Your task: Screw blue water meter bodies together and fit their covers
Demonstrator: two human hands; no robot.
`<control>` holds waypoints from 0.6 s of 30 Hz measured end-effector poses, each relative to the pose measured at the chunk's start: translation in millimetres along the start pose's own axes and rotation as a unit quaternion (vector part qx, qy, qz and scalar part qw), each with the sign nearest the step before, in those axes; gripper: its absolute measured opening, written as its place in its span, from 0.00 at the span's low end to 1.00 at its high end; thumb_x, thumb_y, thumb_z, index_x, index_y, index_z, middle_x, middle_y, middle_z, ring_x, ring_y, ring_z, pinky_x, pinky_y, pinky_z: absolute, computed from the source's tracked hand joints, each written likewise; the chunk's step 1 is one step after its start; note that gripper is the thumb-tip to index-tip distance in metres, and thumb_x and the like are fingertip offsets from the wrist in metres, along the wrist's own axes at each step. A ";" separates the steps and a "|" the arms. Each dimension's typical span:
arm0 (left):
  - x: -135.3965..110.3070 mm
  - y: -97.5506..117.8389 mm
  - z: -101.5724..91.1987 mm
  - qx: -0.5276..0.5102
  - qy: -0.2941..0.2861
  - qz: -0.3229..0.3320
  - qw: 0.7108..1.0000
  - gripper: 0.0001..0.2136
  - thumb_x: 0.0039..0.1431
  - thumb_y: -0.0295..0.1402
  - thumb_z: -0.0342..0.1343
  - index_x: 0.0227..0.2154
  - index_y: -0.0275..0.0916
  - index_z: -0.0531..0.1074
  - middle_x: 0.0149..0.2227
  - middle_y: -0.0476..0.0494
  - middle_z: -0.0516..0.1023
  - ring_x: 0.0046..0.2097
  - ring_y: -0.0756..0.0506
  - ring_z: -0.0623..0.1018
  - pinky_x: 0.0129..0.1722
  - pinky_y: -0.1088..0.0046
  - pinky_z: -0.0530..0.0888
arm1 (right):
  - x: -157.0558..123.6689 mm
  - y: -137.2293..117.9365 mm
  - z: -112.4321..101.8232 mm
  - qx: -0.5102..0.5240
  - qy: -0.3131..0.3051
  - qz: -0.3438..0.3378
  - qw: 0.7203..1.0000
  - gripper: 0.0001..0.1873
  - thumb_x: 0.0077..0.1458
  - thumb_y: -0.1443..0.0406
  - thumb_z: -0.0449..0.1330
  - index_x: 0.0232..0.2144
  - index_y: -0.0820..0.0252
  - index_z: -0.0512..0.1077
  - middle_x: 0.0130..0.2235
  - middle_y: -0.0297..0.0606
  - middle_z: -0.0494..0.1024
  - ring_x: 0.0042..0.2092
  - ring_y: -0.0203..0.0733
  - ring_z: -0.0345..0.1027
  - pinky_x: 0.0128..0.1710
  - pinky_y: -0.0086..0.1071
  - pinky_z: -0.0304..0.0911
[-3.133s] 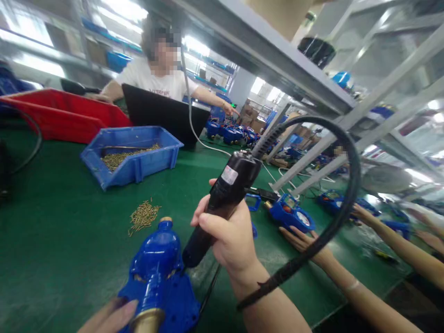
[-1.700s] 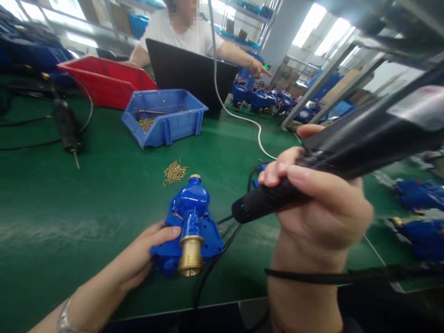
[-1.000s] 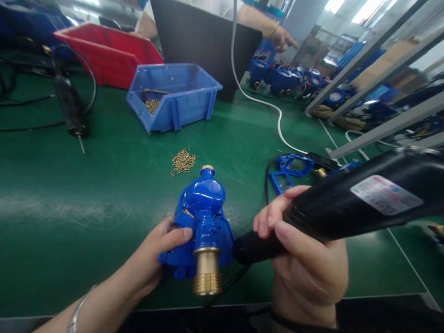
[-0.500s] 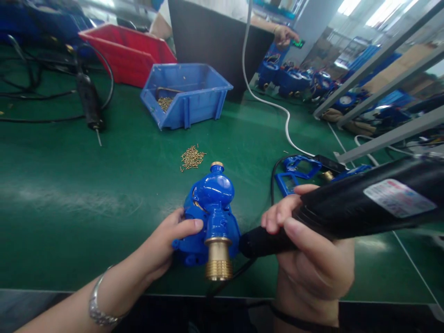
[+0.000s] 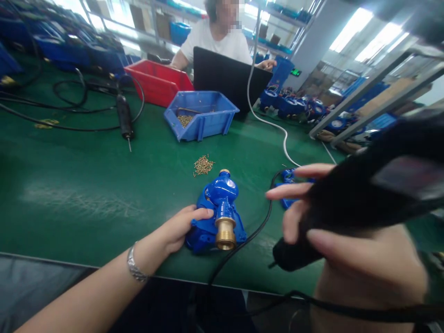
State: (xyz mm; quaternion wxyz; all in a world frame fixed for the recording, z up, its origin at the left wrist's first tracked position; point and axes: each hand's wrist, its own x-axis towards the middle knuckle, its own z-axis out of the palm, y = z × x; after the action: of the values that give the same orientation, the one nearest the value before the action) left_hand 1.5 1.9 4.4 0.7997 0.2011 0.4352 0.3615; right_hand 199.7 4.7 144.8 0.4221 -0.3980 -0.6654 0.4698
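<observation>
A blue water-meter body (image 5: pixel 218 199) with a brass threaded end (image 5: pixel 225 233) lies on the green bench (image 5: pixel 86 194) near its front edge. My left hand (image 5: pixel 180 226) grips its left side, thumb across the top. My right hand (image 5: pixel 333 240) is wrapped round a black electric screwdriver (image 5: pixel 364 199), raised close to the camera at the right and blurred. Its tip end (image 5: pixel 284 256) hangs to the right of the meter, apart from it. The tool's black cable (image 5: pixel 243 245) runs past the meter and off the bench.
A small heap of brass screws (image 5: pixel 203 165) lies just beyond the meter. Behind it stands a blue bin (image 5: pixel 201 113) of screws, a red bin (image 5: pixel 156 83) and a black laptop back (image 5: pixel 229 78) with a person seated behind. A second screwdriver (image 5: pixel 124 115) lies at the left.
My right hand has lifted the screwdriver away from the meter, up and toward the camera. My left hand stays on the meter. My view has tilted up, showing more of the bench.
</observation>
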 end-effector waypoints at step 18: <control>-2.5 1.7 -14.7 -0.010 -0.058 0.007 0.998 0.22 0.44 0.34 0.61 0.44 0.30 0.68 0.40 0.33 0.78 0.43 0.37 0.76 0.49 0.57 0.68 | -32.0 49.4 -20.2 -0.124 -0.194 0.078 0.970 0.23 0.37 0.74 0.60 0.39 0.56 0.72 0.42 0.46 0.75 0.40 0.49 0.71 0.31 0.37 0.69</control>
State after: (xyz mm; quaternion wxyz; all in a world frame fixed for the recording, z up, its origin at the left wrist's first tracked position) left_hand -12.5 1.2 -1.1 0.8231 0.2166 0.3829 0.3592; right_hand 235.6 -7.2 95.4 0.1943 -0.3991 -0.7543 0.4837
